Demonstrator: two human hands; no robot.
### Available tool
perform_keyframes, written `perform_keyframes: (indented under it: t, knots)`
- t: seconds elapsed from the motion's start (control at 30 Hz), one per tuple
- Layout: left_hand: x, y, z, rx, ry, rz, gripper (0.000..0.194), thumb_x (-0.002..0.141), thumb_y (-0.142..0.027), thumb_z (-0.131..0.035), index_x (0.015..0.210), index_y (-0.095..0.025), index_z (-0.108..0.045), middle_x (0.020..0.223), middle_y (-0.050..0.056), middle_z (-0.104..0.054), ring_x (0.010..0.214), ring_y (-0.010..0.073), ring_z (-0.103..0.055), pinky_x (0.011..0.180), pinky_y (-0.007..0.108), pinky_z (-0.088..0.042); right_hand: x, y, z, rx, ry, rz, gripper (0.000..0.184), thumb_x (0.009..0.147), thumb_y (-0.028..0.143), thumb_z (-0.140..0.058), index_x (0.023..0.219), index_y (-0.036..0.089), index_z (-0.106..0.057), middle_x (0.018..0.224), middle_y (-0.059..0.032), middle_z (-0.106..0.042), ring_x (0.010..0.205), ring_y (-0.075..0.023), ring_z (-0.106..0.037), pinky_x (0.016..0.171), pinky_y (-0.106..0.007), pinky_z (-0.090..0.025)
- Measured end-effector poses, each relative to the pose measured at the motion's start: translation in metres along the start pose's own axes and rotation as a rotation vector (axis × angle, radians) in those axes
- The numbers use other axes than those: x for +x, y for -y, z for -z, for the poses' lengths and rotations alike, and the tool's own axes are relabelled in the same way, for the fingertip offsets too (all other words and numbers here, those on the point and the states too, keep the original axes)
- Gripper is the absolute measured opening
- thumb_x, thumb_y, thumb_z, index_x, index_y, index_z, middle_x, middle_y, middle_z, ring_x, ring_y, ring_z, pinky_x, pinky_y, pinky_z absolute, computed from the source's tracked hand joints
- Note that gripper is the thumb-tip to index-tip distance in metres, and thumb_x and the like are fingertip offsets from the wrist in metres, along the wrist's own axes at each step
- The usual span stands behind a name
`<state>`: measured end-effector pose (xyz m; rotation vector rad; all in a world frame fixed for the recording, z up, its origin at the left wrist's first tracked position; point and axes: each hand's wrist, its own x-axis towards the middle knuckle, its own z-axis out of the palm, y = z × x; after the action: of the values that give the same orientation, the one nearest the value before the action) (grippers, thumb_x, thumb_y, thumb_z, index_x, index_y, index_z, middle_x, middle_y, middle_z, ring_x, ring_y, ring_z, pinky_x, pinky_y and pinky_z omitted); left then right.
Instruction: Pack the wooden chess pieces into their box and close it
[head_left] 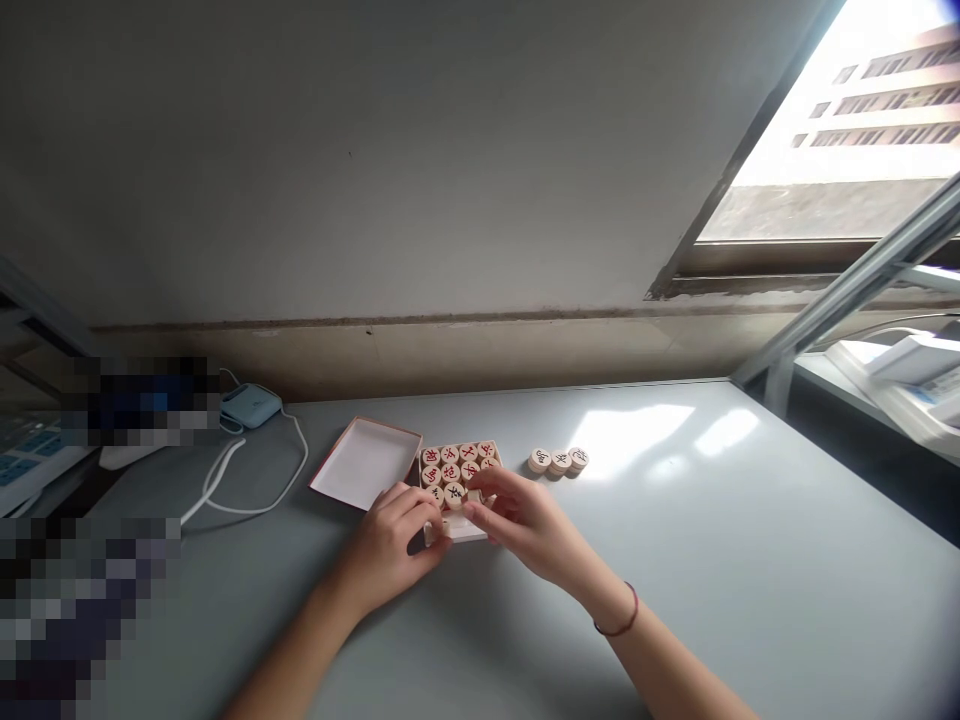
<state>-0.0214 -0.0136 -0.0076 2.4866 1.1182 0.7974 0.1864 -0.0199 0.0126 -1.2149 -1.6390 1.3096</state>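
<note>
A shallow white box (472,535) of round wooden Chinese chess pieces sits on the desk. Rows of pieces with red characters (449,473) fill its far part, and a piece with a black character (454,495) lies nearer. My left hand (396,538) is closed around the box's near left corner, fingers over the rim and thumb at the front. Between the thumb and forefinger of my right hand (517,515) is a chess piece (473,496), held over the box; its face cannot be read. The box's near right part is partly hidden by this hand.
Right of the box stand short stacks of chess pieces (559,461) with black characters. The box lid (367,462) lies upturned on the left. Farther left are a white cable (304,455) and a light blue device (251,405). A wall runs behind the grey desk (675,560).
</note>
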Motion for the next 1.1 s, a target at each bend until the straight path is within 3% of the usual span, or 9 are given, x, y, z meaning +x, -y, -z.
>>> perform_keyframes:
  t: [0.13, 0.27, 0.43, 0.57, 0.63, 0.77, 0.93, 1.1]
  knots:
    - [-0.001, 0.002, -0.002, 0.041, 0.021, -0.023, 0.010, 0.078, -0.015, -0.064, 0.074, -0.021, -0.057, 0.084, -0.001, -0.065, 0.084, 0.0169, -0.055, 0.078, 0.031, -0.044, 0.000, 0.001, -0.001, -0.074, 0.016, 0.008, 0.025, 0.085, 0.043, -0.057, 0.093, 0.020, -0.058, 0.085, -0.0011, -0.059, 0.053, -0.0059, -0.045, 0.047, -0.020, -0.041]
    - [-0.002, 0.001, 0.001, 0.088, 0.016, -0.023, 0.014, 0.074, -0.021, -0.070, 0.072, -0.021, -0.057, 0.086, 0.000, -0.065, 0.085, 0.0181, -0.056, 0.078, 0.033, -0.043, -0.002, 0.000, -0.006, -0.141, 0.006, 0.065, 0.014, 0.082, 0.028, -0.059, 0.094, 0.021, -0.061, 0.096, -0.0033, -0.059, 0.066, -0.0084, -0.055, 0.056, -0.020, -0.050]
    - [0.000, 0.006, 0.010, 0.118, 0.019, -0.016, 0.030, 0.066, -0.038, -0.079, 0.078, -0.021, -0.057, 0.089, 0.001, -0.064, 0.085, 0.0194, -0.055, 0.075, 0.032, -0.043, -0.004, -0.005, -0.020, -0.414, -0.050, 0.211, 0.032, 0.079, 0.010, -0.054, 0.107, 0.024, -0.061, 0.103, -0.0052, -0.059, 0.072, -0.0114, -0.058, 0.064, -0.026, -0.052]
    - [0.001, 0.009, 0.011, 0.103, 0.043, -0.018, 0.043, 0.064, -0.054, -0.076, 0.084, -0.022, -0.057, 0.091, 0.002, -0.064, 0.086, 0.0193, -0.055, 0.076, 0.031, -0.042, -0.005, -0.007, -0.030, -0.644, -0.067, 0.217, 0.016, 0.083, 0.017, -0.059, 0.098, 0.023, -0.062, 0.091, -0.0043, -0.064, 0.072, -0.0155, -0.060, 0.062, -0.027, -0.048]
    - [0.000, 0.009, 0.010, 0.100, 0.058, -0.015, 0.044, 0.064, -0.055, -0.075, 0.088, -0.022, -0.058, 0.093, 0.002, -0.064, 0.088, 0.0198, -0.055, 0.078, 0.032, -0.042, -0.005, -0.006, -0.033, -0.703, -0.045, 0.220, 0.008, 0.084, 0.021, -0.060, 0.091, 0.022, -0.064, 0.088, -0.0044, -0.065, 0.075, -0.0172, -0.061, 0.063, -0.027, -0.047]
    - [-0.002, 0.008, 0.007, 0.108, 0.078, -0.012, 0.044, 0.066, -0.050, -0.076, 0.097, -0.024, -0.059, 0.098, 0.002, -0.064, 0.092, 0.0208, -0.055, 0.081, 0.033, -0.042, -0.006, -0.003, -0.034, -0.738, 0.000, 0.211, 0.010, 0.086, 0.022, -0.057, 0.091, 0.023, -0.066, 0.086, -0.0046, -0.067, 0.077, -0.0182, -0.063, 0.063, -0.026, -0.045]
    - [-0.002, 0.009, 0.006, 0.134, 0.087, -0.010, 0.036, 0.069, -0.049, -0.074, 0.091, -0.024, -0.061, 0.098, 0.002, -0.063, 0.092, 0.0207, -0.055, 0.080, 0.032, -0.042, -0.004, 0.001, -0.017, -0.595, -0.002, 0.209, 0.015, 0.088, 0.022, -0.052, 0.094, 0.024, -0.066, 0.088, -0.0031, -0.068, 0.072, -0.0147, -0.064, 0.063, -0.024, -0.046]
    - [-0.001, 0.008, 0.007, 0.143, 0.085, -0.038, 0.030, 0.074, -0.049, -0.071, 0.082, -0.023, -0.059, 0.092, 0.002, -0.064, 0.089, 0.0199, -0.054, 0.080, 0.032, -0.042, 0.004, -0.012, 0.028, -0.803, -0.252, 0.075, 0.029, 0.087, 0.020, -0.045, 0.113, 0.021, -0.058, 0.117, -0.0106, -0.061, 0.072, -0.0156, -0.063, 0.064, -0.029, -0.047]
